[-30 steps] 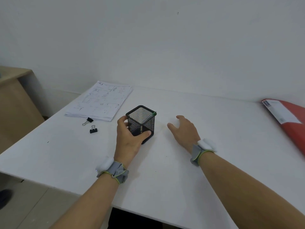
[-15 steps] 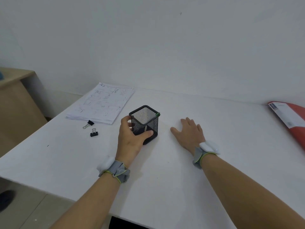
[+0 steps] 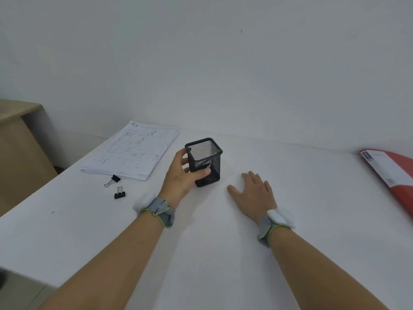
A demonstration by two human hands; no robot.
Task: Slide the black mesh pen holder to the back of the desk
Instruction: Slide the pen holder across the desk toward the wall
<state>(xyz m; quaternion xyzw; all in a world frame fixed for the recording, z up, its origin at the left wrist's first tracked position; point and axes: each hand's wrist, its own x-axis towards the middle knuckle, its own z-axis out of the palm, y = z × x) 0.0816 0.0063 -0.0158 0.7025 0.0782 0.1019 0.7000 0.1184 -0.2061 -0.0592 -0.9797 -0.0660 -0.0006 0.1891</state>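
Note:
A square black mesh pen holder (image 3: pixel 206 156) stands upright on the white desk (image 3: pixel 301 180), a little left of centre, some way short of the back wall. A small green tip shows at its right rim. My left hand (image 3: pixel 182 175) wraps it from the near left side, thumb on the front face and fingers on the left face. To the holder's right my right hand (image 3: pixel 254 195) lies flat on the desk, palm down with fingers spread, apart from the holder.
A stack of printed papers (image 3: pixel 136 151) lies at the back left. Two black binder clips (image 3: pixel 115 185) sit just in front of it. A red folder (image 3: pixel 393 175) lies at the right edge. A brown cabinet (image 3: pixel 15 153) stands left of the desk.
The holder has slid away from me toward the wall in my left hand's grip. My right hand has lowered from a raised, cupped pose to flat on the desk.

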